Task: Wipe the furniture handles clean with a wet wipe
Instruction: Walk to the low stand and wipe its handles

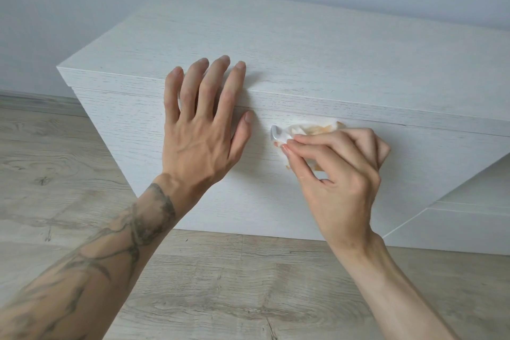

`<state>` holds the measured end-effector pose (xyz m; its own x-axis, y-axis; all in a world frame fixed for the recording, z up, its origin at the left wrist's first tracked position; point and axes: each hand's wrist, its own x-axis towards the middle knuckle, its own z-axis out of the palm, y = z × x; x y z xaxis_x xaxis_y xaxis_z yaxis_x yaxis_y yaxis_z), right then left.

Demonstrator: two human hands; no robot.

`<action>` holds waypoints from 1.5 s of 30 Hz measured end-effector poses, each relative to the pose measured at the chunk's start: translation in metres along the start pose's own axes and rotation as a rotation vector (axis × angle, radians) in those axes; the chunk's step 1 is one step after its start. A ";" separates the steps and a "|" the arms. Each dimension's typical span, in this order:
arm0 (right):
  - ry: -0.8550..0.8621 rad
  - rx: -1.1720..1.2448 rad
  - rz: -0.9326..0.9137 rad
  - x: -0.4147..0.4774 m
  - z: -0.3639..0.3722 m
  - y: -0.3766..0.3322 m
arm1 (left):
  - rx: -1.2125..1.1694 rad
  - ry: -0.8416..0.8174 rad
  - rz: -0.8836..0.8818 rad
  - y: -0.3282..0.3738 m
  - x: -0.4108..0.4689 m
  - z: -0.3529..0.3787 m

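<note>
Head view: one handle point(276, 134); right hand point(339, 168) pinches one wipe point(309, 128) there; left hand point(201, 124) flat on cabinet point(303, 50).

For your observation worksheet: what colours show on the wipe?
The wipe is white with orange-tan patches; the head view shows it.

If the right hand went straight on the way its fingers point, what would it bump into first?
Probably the left hand. The right hand, gripping the wipe on the handle, points left, and the left hand's thumb lies just past the handle's end, though depth is unclear.
</note>
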<state>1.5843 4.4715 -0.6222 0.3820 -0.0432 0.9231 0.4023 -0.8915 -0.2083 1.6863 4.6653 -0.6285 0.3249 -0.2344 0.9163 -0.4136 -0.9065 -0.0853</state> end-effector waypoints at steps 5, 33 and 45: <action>0.003 0.002 0.007 0.005 0.012 -0.011 | -0.003 0.004 0.002 0.000 0.000 0.002; 0.021 -0.207 0.056 0.015 0.032 -0.031 | -0.015 0.016 -0.004 0.000 -0.001 0.003; -0.019 -0.173 0.069 0.014 0.026 -0.030 | -0.006 0.009 -0.006 -0.001 -0.001 0.002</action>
<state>1.5990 4.5091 -0.6112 0.4201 -0.1000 0.9019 0.2260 -0.9511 -0.2107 1.6883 4.6652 -0.6302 0.3197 -0.2257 0.9202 -0.4170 -0.9056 -0.0773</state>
